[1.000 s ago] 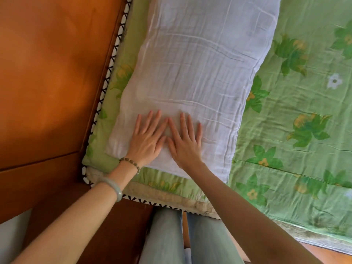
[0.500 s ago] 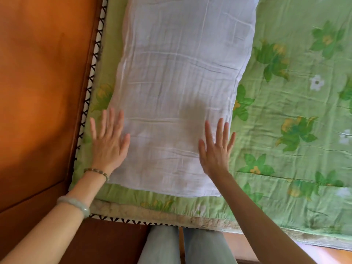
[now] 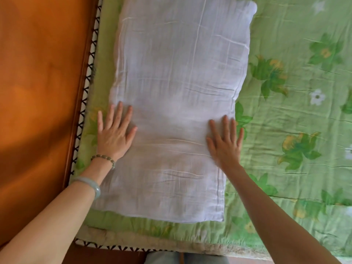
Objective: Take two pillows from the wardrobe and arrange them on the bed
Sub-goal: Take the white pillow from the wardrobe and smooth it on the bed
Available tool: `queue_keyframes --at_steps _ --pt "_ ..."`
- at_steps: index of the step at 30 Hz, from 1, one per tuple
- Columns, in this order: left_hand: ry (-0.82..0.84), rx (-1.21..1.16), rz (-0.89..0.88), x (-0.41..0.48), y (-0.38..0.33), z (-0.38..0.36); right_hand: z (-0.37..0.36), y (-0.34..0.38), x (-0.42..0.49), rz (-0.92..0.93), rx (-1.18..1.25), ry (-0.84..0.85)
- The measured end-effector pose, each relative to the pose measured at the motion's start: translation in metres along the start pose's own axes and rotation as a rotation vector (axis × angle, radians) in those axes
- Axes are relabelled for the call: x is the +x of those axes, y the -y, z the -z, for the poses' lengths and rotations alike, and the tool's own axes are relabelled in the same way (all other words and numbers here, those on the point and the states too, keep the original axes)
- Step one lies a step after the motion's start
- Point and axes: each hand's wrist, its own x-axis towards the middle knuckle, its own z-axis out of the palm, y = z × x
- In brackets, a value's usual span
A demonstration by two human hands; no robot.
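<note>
The left hand (image 3: 114, 136) lies flat, fingers spread and gripping nothing, on the left edge of the white pillow (image 3: 177, 103). The right hand (image 3: 225, 141) lies just as flat and spread on the pillow's right edge, also with no grip on anything. The pillow lies lengthwise on the green floral bedspread (image 3: 297, 115), close beside the orange wooden headboard (image 3: 42, 88). A beaded bracelet (image 3: 103, 158) and a pale bangle (image 3: 89, 184) circle the left wrist.

Wooden headboard (image 3: 42, 92) blocks left; sheet (image 3: 297, 115) right seemingly clear.
</note>
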Motion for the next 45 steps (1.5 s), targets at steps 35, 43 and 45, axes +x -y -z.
queue_keyframes --at_steps 35,43,45 --pt "-0.154 -0.002 -0.153 0.289 -0.069 0.142 0.103 0.059 0.309 0.159 0.113 0.011" --pt "0.014 -0.469 0.249 0.319 0.02 0.116 0.077 -0.051 0.31 -0.23 0.403 0.02" --pt "-0.102 -0.752 0.343 0.332 0.024 0.127 0.083 -0.057 0.32 -0.45 0.684 -0.099"
